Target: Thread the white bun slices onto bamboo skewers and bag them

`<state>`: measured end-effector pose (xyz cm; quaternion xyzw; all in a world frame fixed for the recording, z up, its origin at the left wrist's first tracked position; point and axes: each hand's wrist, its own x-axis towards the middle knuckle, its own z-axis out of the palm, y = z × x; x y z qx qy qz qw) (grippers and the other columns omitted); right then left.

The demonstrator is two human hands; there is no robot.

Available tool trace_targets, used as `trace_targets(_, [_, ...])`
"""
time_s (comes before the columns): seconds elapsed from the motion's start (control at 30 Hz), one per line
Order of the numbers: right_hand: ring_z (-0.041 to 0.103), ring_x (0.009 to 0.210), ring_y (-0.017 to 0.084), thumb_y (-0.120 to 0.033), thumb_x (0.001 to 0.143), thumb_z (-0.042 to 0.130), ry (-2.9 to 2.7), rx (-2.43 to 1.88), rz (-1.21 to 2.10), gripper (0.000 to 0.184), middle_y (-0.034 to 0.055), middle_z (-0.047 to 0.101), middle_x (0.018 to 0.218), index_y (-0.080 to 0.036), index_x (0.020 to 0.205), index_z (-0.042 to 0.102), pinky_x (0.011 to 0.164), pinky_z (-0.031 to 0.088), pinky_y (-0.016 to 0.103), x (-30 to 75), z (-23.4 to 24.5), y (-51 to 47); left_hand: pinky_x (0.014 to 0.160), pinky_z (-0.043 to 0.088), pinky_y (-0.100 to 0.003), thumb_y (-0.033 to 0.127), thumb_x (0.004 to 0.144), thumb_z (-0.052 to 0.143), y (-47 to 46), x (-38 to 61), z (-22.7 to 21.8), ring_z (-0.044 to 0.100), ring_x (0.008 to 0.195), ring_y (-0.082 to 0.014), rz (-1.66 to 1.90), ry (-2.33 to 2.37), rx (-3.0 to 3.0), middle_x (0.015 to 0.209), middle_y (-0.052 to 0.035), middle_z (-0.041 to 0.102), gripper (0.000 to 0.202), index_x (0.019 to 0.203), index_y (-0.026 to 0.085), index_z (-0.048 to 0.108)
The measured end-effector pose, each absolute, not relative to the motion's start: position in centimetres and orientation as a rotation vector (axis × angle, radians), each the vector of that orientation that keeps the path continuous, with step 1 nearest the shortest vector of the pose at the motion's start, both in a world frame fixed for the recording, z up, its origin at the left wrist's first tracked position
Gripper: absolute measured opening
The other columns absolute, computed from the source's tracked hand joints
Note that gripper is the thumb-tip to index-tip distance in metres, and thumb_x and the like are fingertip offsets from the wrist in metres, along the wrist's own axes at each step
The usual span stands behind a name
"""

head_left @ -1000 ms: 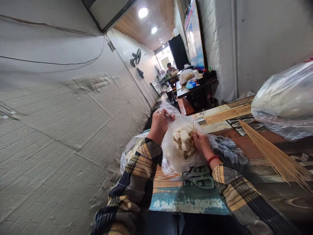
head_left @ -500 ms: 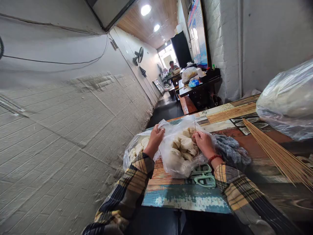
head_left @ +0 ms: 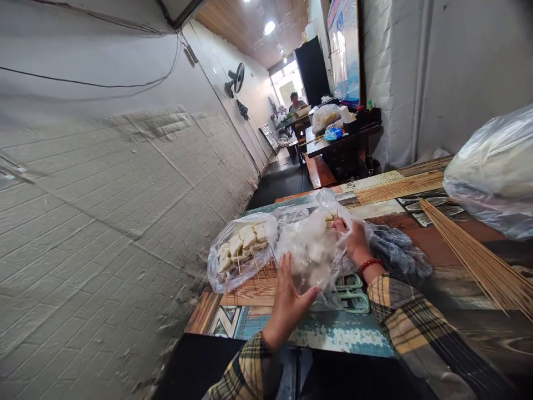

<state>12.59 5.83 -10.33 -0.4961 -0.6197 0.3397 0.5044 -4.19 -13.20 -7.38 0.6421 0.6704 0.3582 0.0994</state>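
Note:
A clear plastic bag [head_left: 306, 244] of pale, chunky food pieces lies in front of me, its film partly covering the contents. My right hand [head_left: 353, 240] is closed on the bag's right edge; whether a skewer is also in its fingers I cannot tell. At the bag's near left side is my left hand [head_left: 289, 300], fingers stretched and thumb apart, holding nothing. To the left, skewered pale pieces [head_left: 245, 241] rest on another clear bag [head_left: 214, 272], sticks pointing toward me. Green-handled scissors [head_left: 356, 303] lie below my right wrist, partly under the film.
Grey knit gloves [head_left: 400, 253] lie right of the bag. A fan of bamboo skewers [head_left: 466, 253] and a large filled plastic bag [head_left: 495, 172] are farther right on the patterned table [head_left: 345, 336]. A wall [head_left: 125, 222] runs along the left. A person [head_left: 296, 103] sits far back.
My left hand has let go of the bag's left edge and moved down toward me, opening. The film has folded over the food pieces. More of the skewered pieces at left shows.

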Motion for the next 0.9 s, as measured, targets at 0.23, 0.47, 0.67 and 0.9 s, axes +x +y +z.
trace_targets(0.23, [0.065, 0.098, 0.020, -0.036, 0.095, 0.058, -1.528, -1.253, 0.881, 0.030, 0.0061, 0.064, 0.118, -0.017, 0.118, 0.061, 0.084, 0.056, 0.039, 12.6, -10.4, 5.9, 0.122, 0.016, -0.047, 0.023, 0.078, 0.058, -8.1, -4.2, -8.6, 0.015, 0.150, -0.0278, 1.082, 2.053, 1.840, 0.161, -0.0120, 0.021, 0.070, 0.145, 0.022, 0.037])
trace_targets(0.47, [0.059, 0.065, 0.017, -0.034, 0.090, 0.055, -1.473, -1.165, 0.874, 0.026, 0.0055, 0.068, 0.071, -0.018, 0.074, 0.068, 0.060, 0.045, 0.028, 12.8, -9.9, 5.4, 0.120, 0.021, -0.047, 0.017, 0.069, 0.061, -1.3, -7.0, -7.4, 0.030, 0.144, -0.0304, 1.131, 1.864, 1.664, 0.149, -0.0157, 0.043, 0.056, 0.125, 0.016, 0.058])
trace_targets(0.67, [0.054, 0.055, 0.017, -0.041, 0.083, 0.053, -1.417, -0.999, 1.011, 0.030, 0.0033, 0.063, 0.059, -0.018, 0.078, 0.072, 0.050, 0.037, 0.026, 12.5, -8.5, 5.0, 0.107, 0.039, -0.046, 0.022, 0.079, 0.055, -3.5, -7.6, -4.4, 0.053, 0.122, -0.0274, 1.371, 1.953, 1.543, 0.129, -0.0156, 0.058, 0.041, 0.120, 0.016, 0.057])
trace_targets(0.9, [0.039, 0.045, 0.010, -0.052, 0.090, 0.042, -1.454, -0.789, 1.221, 0.051, -0.0065, 0.044, 0.053, -0.017, 0.118, 0.067, 0.043, 0.030, 0.022, 12.6, -5.7, 2.8, 0.095, 0.048, -0.037, 0.020, 0.088, 0.051, -9.4, 0.6, -2.3, 0.061, 0.104, -0.0232, 0.770, 1.331, 2.348, 0.112, -0.0101, 0.066, 0.024, 0.108, 0.025, 0.064])
